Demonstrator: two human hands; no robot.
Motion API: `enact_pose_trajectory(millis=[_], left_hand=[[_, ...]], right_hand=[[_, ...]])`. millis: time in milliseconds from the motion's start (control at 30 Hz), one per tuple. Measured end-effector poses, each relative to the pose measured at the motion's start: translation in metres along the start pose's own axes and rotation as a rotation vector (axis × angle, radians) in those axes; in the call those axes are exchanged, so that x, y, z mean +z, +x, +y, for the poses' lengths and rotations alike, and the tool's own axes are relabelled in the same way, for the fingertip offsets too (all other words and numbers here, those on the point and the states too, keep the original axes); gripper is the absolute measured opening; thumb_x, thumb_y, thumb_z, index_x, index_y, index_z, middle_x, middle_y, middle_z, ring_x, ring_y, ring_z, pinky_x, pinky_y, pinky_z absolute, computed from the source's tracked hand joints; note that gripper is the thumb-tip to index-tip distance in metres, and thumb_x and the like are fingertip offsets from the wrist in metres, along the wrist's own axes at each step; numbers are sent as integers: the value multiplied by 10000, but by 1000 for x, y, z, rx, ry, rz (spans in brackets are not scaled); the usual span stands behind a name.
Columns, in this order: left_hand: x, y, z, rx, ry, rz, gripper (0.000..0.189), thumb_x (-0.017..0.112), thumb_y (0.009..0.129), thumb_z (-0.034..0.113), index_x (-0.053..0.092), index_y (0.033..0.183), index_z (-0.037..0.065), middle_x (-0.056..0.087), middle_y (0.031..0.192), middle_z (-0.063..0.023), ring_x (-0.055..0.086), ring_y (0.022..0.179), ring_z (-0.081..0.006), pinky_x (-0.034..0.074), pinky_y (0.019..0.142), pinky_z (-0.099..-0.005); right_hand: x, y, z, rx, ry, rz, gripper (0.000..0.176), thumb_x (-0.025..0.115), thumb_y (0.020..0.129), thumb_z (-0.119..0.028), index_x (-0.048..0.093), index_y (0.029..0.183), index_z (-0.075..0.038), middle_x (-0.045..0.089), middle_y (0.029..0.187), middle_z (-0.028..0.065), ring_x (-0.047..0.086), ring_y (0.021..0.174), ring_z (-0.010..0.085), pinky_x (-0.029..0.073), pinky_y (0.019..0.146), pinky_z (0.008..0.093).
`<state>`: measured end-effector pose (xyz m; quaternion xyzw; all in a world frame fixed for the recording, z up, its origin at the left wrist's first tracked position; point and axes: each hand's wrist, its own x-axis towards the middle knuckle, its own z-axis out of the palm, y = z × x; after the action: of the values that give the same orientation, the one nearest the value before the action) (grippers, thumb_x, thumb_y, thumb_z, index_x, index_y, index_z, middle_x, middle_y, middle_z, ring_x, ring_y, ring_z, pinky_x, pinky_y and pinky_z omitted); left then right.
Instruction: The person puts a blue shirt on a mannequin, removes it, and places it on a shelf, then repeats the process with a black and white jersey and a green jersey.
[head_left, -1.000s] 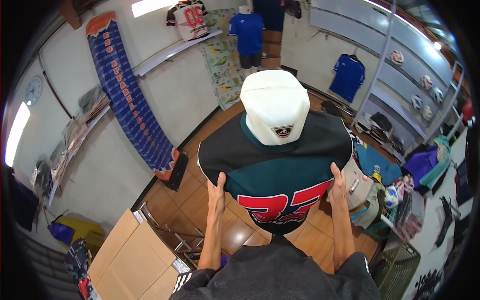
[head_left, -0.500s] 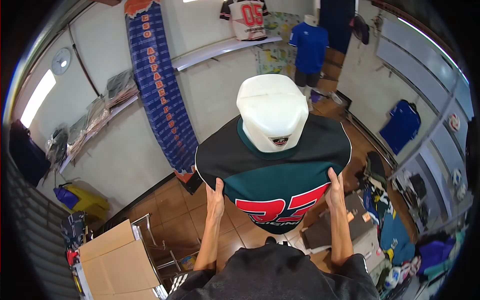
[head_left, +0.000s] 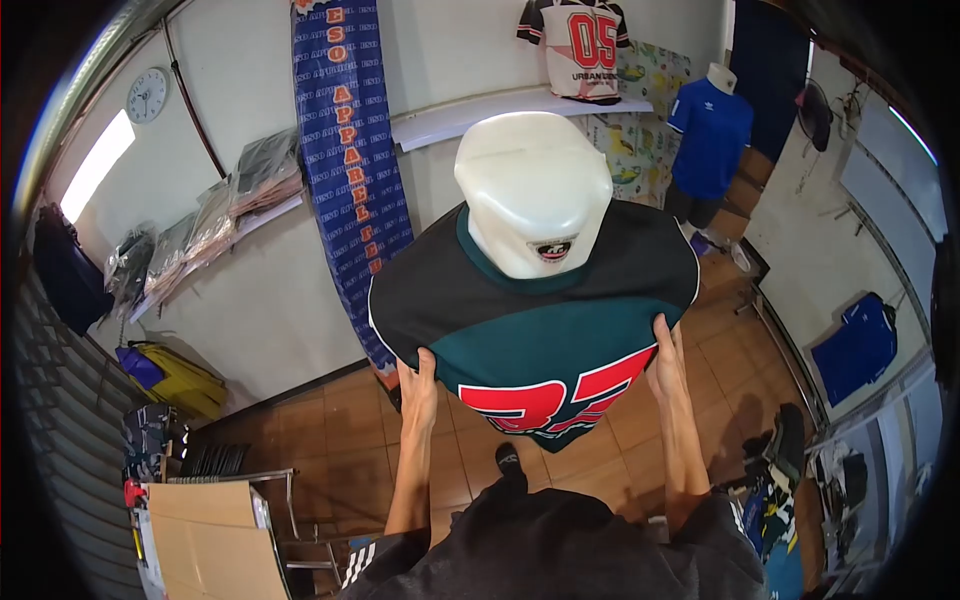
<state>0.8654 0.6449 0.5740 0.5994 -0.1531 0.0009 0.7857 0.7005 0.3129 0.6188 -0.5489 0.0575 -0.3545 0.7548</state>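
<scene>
A white mannequin (head_left: pixel 535 180) with a small dark badge on its neck front wears a black and dark green jersey (head_left: pixel 540 345) with big red digits. I carry it upright before my chest, one hand on each side. My left hand (head_left: pixel 418 390) is closed round the jersey's left edge near the sleeve, thumb on the front. On the opposite edge my right hand (head_left: pixel 664 358) grips the same way, its thumb pressed on the green cloth. The fingers of both hands are mostly hidden behind the torso.
A blue banner (head_left: pixel 350 150) stands by the wall, near a shelf (head_left: pixel 520 110) bearing a jersey numbered 05 (head_left: pixel 583 50). Behind stands a mannequin in a blue shirt (head_left: pixel 708 140). Cardboard (head_left: pixel 215 540) lies at lower left; piled clothes (head_left: pixel 780 505) lie at lower right.
My view has turned to the right side of the room less; banner and shelf now sit further right in view. One foot now shows ahead on the tiles. Both hands keep hold of the mannequin.
</scene>
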Motion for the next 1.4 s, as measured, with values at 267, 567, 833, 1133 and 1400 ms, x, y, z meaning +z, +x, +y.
enact_pose_trajectory(millis=[267, 567, 833, 1133, 1400], left_hand=[[47, 182, 7, 290, -149, -201, 755, 506, 981, 569, 364, 1422, -28, 473, 1380, -139, 458, 1268, -236, 336, 1091, -372], [94, 383, 25, 458, 85, -219, 1229, 746, 601, 773, 347, 1408, -64, 452, 1413, -156, 430, 1318, -254, 309, 1118, -381], [213, 494, 154, 820, 79, -171, 1286, 950, 491, 571, 321, 1407, -77, 485, 1365, -222, 479, 1293, -313, 330, 1124, -400], [250, 651, 198, 1027, 213, -66, 831, 889, 701, 416, 495, 1255, -62, 658, 1088, -140, 643, 979, -199, 514, 876, -306], [236, 800, 200, 954, 457, 47, 804, 842, 721, 505, 543, 1191, -75, 669, 927, -101, 618, 793, -140, 502, 716, -247]], right_hand=[[33, 172, 11, -122, 56, -75, 828, 671, 930, -308, 204, 1554, -30, 337, 1546, 127, 316, 1426, 250, 229, 1183, 374], [70, 374, -23, -389, 100, -197, 902, 754, 825, -389, 295, 1494, 5, 461, 1424, 135, 430, 1336, 241, 310, 1140, 366], [119, 571, -69, -650, 45, -402, 931, 852, 719, -428, 411, 1409, 16, 559, 1317, 136, 557, 1207, 237, 431, 1043, 359], [187, 789, -88, -734, 86, -603, 726, 718, 856, -416, 440, 1400, -23, 583, 1309, 117, 570, 1222, 216, 466, 1041, 394], [265, 882, -57, -680, 81, -651, 823, 744, 822, -323, 326, 1477, -51, 508, 1373, 101, 486, 1271, 220, 405, 1082, 347]])
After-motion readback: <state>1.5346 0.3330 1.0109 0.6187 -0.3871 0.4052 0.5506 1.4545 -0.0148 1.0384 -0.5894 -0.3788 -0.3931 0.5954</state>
